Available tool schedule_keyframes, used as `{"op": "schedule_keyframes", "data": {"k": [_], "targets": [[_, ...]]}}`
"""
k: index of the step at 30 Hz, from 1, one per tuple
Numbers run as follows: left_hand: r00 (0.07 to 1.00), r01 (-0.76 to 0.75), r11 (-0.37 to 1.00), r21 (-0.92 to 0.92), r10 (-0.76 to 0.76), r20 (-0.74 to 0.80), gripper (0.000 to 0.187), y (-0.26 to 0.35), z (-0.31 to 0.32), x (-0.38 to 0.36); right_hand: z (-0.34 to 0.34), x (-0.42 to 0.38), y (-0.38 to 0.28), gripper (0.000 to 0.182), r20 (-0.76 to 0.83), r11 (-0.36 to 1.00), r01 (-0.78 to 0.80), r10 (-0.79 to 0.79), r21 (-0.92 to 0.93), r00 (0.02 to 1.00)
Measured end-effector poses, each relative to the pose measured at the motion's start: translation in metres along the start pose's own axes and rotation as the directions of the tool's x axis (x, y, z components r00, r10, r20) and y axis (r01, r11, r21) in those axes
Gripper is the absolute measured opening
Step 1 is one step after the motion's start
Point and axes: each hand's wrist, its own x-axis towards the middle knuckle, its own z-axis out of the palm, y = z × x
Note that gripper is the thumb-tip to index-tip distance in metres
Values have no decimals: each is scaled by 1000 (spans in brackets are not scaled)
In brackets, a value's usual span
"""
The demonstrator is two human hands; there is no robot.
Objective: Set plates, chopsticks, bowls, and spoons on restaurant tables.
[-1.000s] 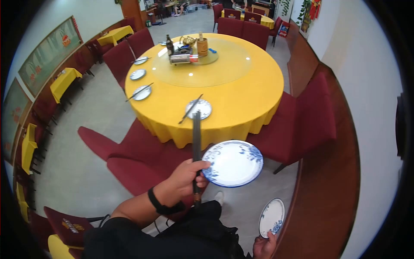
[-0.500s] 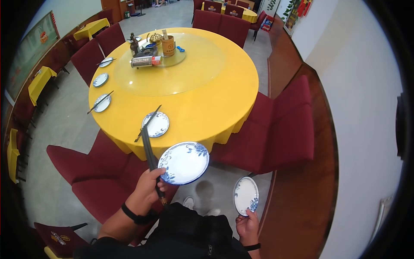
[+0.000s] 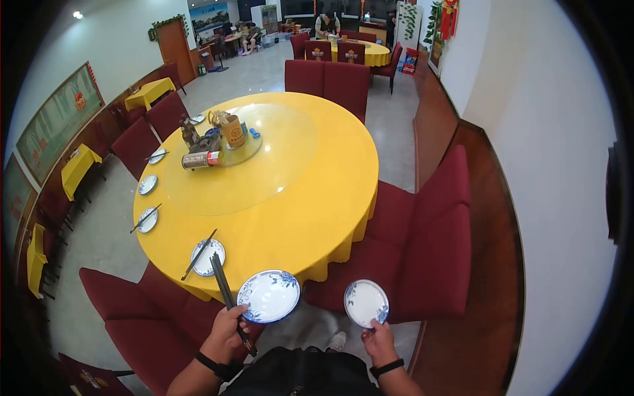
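My left hand (image 3: 228,327) is closed round a bundle of dark chopsticks (image 3: 224,284) and the edge of a blue-and-white plate (image 3: 269,296), its thumb on the rim. Between thumb and fingers, my right hand (image 3: 378,343) pinches another blue-and-white plate (image 3: 366,303) by its lower edge. Both plates are held up in front of my body, apart from each other. Just beyond the left hand, a plate (image 3: 210,261) lies on the round yellow table (image 3: 297,231), with a pair of chopsticks (image 3: 199,255) across it.
Several more plates, one a small plate (image 3: 148,185), line the table's left edge. A glass turntable (image 3: 264,191) carries a wooden holder (image 3: 232,132), bottles and a canister (image 3: 201,160). Red chairs (image 3: 422,244) stand close around. A person (image 3: 327,26) is at a far table.
The view has tilted up, so the table sits lower and more of the far room shows. My right hand with its plate has come left, nearer the left-hand plate.
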Motion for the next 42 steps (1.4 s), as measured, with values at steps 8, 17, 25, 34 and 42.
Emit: {"op": "schedule_keyframes", "data": {"k": [8,17,25,34,42], "targets": [[997,19,998,-66,-24,-73,6,-7,38,3,48,79,-58,20,-15,987,50,-53,-155,998],[993,-82,996,-30,79,-89,9,5,16,36,92,125,-59,14,-97,995,-25,16,-97,995],[999,-9,999,-33,7,-40,14,12,14,59,150,198,-110,19,-55,985,101,-109,-137,992],[989,-38,999,12,39,-143,10,10,59,72,224,325,-160,20,-29,974,163,-170,-154,985],[974,5,1000,26,1,-226,10,36,116,89,301,450,-199,19,-45,928,229,-253,-295,967]]}}
